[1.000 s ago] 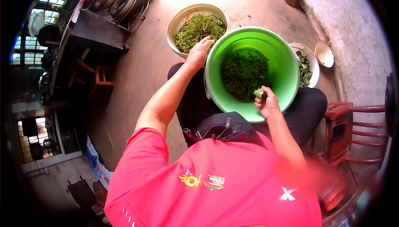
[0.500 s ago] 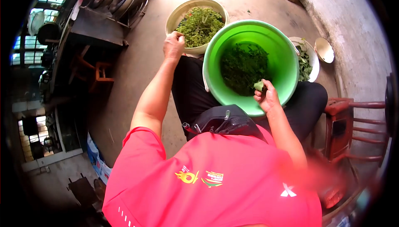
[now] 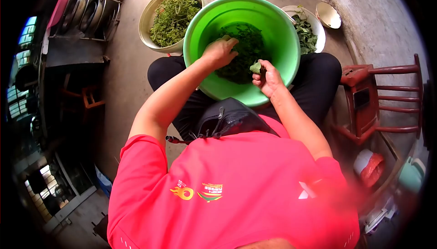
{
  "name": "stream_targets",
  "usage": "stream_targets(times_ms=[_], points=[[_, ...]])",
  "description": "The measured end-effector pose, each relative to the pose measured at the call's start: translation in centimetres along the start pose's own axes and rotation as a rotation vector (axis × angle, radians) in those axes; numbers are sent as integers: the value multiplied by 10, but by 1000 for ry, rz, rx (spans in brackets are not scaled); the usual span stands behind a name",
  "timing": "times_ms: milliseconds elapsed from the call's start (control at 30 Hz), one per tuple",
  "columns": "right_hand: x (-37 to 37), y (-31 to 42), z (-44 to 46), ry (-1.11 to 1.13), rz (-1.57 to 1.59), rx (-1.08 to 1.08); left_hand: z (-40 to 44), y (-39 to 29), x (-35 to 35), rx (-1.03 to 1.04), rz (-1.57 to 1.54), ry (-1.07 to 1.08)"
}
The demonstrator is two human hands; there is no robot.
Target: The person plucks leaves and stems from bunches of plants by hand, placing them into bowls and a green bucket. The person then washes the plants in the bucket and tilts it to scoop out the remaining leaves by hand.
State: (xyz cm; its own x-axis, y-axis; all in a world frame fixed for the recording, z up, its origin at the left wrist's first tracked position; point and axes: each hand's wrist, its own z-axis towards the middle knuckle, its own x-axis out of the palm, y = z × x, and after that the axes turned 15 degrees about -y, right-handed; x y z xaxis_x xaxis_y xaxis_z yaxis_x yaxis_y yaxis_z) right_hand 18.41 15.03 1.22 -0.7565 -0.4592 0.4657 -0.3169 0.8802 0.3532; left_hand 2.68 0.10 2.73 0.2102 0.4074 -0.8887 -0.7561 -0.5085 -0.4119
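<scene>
A green bucket [image 3: 287,62] stands between my knees, with dark green leafy stems [image 3: 248,44] lying at its bottom. My left hand [image 3: 220,51] reaches over the bucket's left inside, above the greens. Its fingers look spread, and nothing shows in them. My right hand [image 3: 269,79] is closed at the bucket's near right side. Between its thumb and fingers is a pale green leaf [image 3: 256,67].
Beyond the bucket at left sits a cream tub [image 3: 144,25] heaped with green sprigs [image 3: 175,19]. A white basin [image 3: 320,37] of leaves [image 3: 306,35] and a small bowl [image 3: 328,15] are at right. A red-brown chair [image 3: 364,98] stands by the wall; a pan rack [image 3: 86,12] is at left.
My left hand has moved from the cream tub's edge to the right, into the green bucket. My right hand still holds the leaf. The whole view has shifted.
</scene>
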Motion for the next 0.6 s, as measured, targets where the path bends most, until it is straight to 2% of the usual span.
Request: stream_targets(times_ms=[33,133,267,333,367,467,500,600], points=[[0,0,0,3,-3,6,1,-2,8,8,-8,5],[1,-2,-3,-29,0,17,2,2,33,-46,312,27],[-1,-4,0,-15,-7,35,0,12,47,-50,351,103],[-2,-6,1,-13,-3,42,-2,7,35,-174,64,-115],[-2,-6,2,-41,-7,41,-3,9,31,-171,65,-110],[0,-6,3,-57,-14,29,-6,11,23,-390,-268,-238],[3,-5,2,-45,-25,18,-5,2,14,-386,-266,-237],[13,-4,-8,-22,-119,-84,-13,-32,-9,-299,-345,74]])
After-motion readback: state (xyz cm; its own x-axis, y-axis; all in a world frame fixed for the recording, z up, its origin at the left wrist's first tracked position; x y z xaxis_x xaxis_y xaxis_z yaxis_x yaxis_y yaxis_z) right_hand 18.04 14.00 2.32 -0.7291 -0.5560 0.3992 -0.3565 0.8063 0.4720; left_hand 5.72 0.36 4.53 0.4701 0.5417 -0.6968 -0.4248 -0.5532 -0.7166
